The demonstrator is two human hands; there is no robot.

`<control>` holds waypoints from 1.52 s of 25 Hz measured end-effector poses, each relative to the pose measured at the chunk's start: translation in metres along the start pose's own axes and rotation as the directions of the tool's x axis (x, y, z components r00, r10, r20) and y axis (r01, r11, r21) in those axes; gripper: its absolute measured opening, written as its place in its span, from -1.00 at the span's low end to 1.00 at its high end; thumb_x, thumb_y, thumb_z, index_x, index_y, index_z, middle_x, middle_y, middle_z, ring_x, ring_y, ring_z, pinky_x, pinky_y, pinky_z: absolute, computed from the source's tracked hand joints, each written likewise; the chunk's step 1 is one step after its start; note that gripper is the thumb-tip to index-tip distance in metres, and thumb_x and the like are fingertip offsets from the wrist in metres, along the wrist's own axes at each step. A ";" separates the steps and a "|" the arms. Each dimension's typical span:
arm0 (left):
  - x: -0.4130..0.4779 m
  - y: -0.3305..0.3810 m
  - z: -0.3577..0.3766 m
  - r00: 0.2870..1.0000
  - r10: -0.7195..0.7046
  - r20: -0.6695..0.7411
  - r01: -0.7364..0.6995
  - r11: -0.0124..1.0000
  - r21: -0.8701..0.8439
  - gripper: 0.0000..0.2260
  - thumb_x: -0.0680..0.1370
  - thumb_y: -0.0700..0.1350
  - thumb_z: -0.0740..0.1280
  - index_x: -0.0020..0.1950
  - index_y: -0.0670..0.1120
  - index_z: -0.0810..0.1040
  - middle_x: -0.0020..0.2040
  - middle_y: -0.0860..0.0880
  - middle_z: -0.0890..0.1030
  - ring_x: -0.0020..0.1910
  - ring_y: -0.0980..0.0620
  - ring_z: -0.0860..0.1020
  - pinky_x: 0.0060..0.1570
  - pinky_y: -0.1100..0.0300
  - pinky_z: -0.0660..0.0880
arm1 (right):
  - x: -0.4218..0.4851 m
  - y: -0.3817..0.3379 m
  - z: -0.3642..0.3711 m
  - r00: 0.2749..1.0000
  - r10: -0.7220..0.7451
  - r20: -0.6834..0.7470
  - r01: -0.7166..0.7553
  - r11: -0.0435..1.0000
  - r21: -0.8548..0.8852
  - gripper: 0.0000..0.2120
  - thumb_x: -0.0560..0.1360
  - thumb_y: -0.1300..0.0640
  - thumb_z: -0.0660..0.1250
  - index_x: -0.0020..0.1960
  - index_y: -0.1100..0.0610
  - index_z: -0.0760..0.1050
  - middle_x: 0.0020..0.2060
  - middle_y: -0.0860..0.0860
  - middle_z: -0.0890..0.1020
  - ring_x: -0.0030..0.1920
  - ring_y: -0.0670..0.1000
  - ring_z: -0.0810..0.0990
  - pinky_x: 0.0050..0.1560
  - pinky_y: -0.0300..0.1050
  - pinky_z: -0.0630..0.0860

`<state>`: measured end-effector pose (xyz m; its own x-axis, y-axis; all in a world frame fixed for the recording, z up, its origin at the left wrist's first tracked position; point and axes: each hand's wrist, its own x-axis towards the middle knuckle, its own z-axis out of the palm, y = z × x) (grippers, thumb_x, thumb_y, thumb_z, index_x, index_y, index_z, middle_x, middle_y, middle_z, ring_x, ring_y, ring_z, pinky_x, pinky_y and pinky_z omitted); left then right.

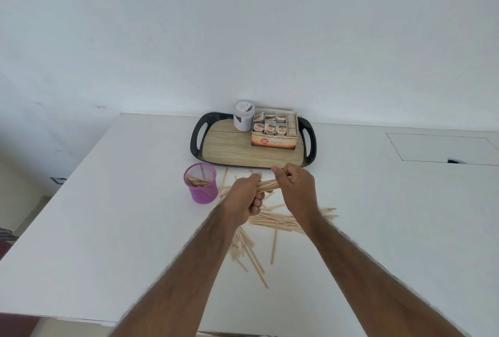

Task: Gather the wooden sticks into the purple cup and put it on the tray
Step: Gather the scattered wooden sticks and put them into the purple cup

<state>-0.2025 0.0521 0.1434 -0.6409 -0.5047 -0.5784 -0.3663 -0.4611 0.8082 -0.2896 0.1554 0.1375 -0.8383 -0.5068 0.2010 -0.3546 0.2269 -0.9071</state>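
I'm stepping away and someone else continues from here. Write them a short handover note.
Left hand and right hand both grip one bundle of sticks above the table.
Purple cup stands on the table, near side of the tray, off it, with some sticks inside.
Many loose sticks lie on the table under the arms.
Left to do: bundle into cup, gather the rest, cup onto the tray's bare area.

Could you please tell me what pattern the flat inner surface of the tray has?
A light wood-grain pattern, framed by a black rim, on the tray; the head view shows it.
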 end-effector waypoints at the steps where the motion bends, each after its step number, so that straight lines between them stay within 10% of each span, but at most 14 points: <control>1: 0.000 0.000 0.000 0.999 0.038 0.011 -0.038 0.999 0.016 -0.67 0.68 0.03 0.22 -0.19 -0.12 0.49 -0.51 0.03 0.35 -0.58 0.12 0.27 -0.57 0.30 0.21 | -0.001 0.002 0.001 1.000 -0.008 0.005 0.008 1.000 -0.005 -0.55 0.58 0.04 0.40 -0.38 0.13 0.29 -0.53 -0.10 0.33 -0.46 -0.11 0.25 -0.43 -0.22 0.26; 12: 0.002 0.003 0.006 0.943 0.284 -0.172 -0.235 0.937 0.260 -0.57 0.63 0.11 0.33 -0.28 -0.18 0.59 -0.55 0.05 0.45 -0.59 0.10 0.31 -0.54 0.25 0.25 | -0.005 0.001 0.000 0.999 0.001 0.033 0.000 0.999 -0.037 -0.61 0.64 0.02 0.31 -0.32 0.10 0.36 -0.49 -0.05 0.39 -0.45 -0.12 0.31 -0.42 -0.21 0.30; 18: 0.015 -0.011 -0.008 0.872 0.348 -0.343 -0.272 0.929 0.252 -0.59 0.62 0.08 0.32 -0.25 -0.22 0.59 -0.47 -0.02 0.40 -0.48 0.03 0.33 -0.44 0.16 0.26 | -0.003 -0.006 -0.018 0.954 0.201 0.223 -0.275 0.882 0.383 -0.91 0.53 0.22 0.47 -0.05 0.26 0.67 -0.34 0.15 0.66 -0.34 0.11 0.65 -0.30 -0.06 0.60; 38: 0.013 -0.038 -0.036 0.846 0.460 -0.268 -0.405 0.883 0.237 -0.58 0.68 0.09 0.22 -0.31 -0.09 0.38 -0.44 0.02 0.33 -0.44 0.03 0.31 -0.40 0.08 0.26 | -0.003 -0.006 -0.007 0.930 0.233 0.283 -0.306 0.918 0.252 -0.90 0.47 0.43 0.44 -0.07 0.30 0.69 -0.23 0.17 0.73 -0.24 0.08 0.73 -0.07 -0.13 0.67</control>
<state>-0.1729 0.0368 0.1016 -0.5302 -0.8350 -0.1472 -0.2233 -0.0300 0.9743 -0.2876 0.1614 0.1451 -0.7456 -0.6538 -0.1290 0.0356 0.1542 -0.9874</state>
